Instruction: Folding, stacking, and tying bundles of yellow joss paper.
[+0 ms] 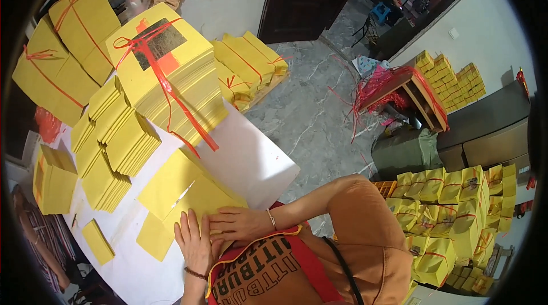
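Note:
Yellow paper sheets (pixel 171 185) lie in front of me on the white table (pixel 134 228), with a narrow whitish strip along one edge. Flat on the near part of the paper rests my left hand (pixel 197 240), its fingers stretched out. Beside it, my right hand (pixel 242 223) also lies flat, fingers extended across the paper toward the left hand. The two hands touch or nearly touch. Neither visibly grips anything. Part of the near paper edge is hidden by my hands and apron (pixel 257 265).
A tall yellow paper stack (pixel 177 85) with red ribbon stands at the table's back. Folded yellow bundles (pixel 114 139) and a small yellow packet (pixel 98 242) lie left. A person's arm (pixel 40 236) shows at far left. Tied yellow packages (pixel 439 202) are piled right.

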`<state>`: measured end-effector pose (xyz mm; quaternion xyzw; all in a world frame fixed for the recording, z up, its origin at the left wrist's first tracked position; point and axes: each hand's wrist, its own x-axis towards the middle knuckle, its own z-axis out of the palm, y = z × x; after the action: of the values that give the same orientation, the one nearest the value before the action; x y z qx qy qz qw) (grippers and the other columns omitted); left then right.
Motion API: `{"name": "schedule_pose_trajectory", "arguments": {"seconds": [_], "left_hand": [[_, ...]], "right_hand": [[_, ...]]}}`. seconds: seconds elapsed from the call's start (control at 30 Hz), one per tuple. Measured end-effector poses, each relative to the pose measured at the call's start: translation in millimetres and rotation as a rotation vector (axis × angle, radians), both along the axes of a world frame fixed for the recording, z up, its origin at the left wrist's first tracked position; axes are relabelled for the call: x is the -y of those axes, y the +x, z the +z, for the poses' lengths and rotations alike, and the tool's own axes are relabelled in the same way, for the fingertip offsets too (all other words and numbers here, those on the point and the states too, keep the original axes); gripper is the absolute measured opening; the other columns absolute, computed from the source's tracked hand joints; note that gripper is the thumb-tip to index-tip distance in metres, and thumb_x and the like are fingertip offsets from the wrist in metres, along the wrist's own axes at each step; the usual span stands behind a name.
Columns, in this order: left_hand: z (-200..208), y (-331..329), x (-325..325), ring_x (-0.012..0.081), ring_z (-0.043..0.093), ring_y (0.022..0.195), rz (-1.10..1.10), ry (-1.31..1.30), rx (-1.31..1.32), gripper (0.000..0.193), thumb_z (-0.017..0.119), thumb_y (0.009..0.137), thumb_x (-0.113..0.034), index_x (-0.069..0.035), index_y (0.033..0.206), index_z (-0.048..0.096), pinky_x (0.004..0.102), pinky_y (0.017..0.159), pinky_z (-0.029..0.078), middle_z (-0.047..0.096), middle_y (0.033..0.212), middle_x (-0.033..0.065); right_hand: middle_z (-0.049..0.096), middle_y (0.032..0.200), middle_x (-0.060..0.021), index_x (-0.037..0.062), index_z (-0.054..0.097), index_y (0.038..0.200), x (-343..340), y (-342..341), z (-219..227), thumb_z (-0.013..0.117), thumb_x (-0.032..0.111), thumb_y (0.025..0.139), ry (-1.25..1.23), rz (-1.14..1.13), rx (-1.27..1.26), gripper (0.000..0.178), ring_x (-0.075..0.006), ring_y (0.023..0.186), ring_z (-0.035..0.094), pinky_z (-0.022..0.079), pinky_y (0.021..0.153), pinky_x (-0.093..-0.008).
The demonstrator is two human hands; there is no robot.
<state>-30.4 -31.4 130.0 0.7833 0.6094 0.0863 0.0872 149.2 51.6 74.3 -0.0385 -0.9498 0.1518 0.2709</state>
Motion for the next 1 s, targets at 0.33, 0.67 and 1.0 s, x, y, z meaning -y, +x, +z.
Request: {"name": "schedule_pose_trajectory", "arguments": {"seconds": [0.33, 0.67, 1.0], "left_hand": [[0, 3, -1, 0.0421, 0.02, 0.129, 0.016, -0.052, -0.021, 0.07, 0.07, 0.068, -0.023, -0.001, 0.127, 0.04, 0.0542, 0.104, 0.013, 0.027, 0.137, 0.0259], [13, 6, -3, 0.0425, 0.02, 0.129, -0.009, -0.085, -0.002, 0.062, 0.068, 0.072, -0.019, -0.011, 0.128, 0.043, 0.0546, 0.104, 0.013, 0.024, 0.138, 0.0271], [14, 5, -5, 0.0425, 0.022, 0.128, 0.008, -0.109, 0.022, 0.061, 0.07, 0.071, -0.018, -0.015, 0.127, 0.045, 0.0544, 0.103, 0.014, 0.024, 0.138, 0.0269]], "right_hand": [[0.03, 0.142, -0.0037, 0.0153, 0.039, 0.131, -17, 43, 25, 0.058, 0.036, 0.08, -0.041, -0.032, 0.242, 0.058, -0.0201, 0.13, 0.03, 0.018, 0.104, -0.0527], [0.027, 0.143, -0.0059, 0.0117, 0.033, 0.134, -26, 48, 21, 0.053, 0.035, 0.084, -0.443, 0.136, 0.272, 0.059, -0.0245, 0.133, 0.023, 0.017, 0.106, -0.0513], [0.031, 0.141, -0.0083, 0.0076, 0.034, 0.134, -42, 50, 25, 0.049, 0.042, 0.086, -0.277, 0.068, 0.227, 0.061, -0.0222, 0.132, 0.027, 0.012, 0.105, -0.0548]]}}
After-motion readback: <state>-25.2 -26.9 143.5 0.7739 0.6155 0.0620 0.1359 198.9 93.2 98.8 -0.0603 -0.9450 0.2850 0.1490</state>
